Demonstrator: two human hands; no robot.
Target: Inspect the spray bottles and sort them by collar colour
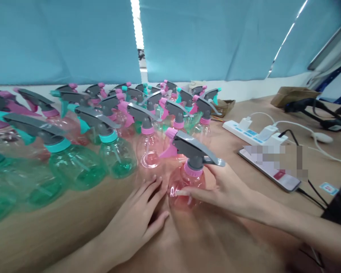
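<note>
My right hand (218,189) is wrapped round the body of a pink spray bottle (184,193), which stands upright on the table near its front. The bottle has a pink collar and a grey trigger head with a pink nozzle and trigger; its far side is hidden. My left hand (139,208) lies flat on the table just left of that bottle, fingers spread and holding nothing. Beyond the fingers stand another pink spray bottle (150,148) and a green spray bottle (118,157) with a turquoise collar.
Several more pink and green spray bottles crowd the left and back of the table (102,231). At right are a white power strip (244,132) with plugs, a phone (269,168) on a cable, a black headset-like object (321,113) and a cardboard box (292,96). Blue curtains (187,41) hang behind.
</note>
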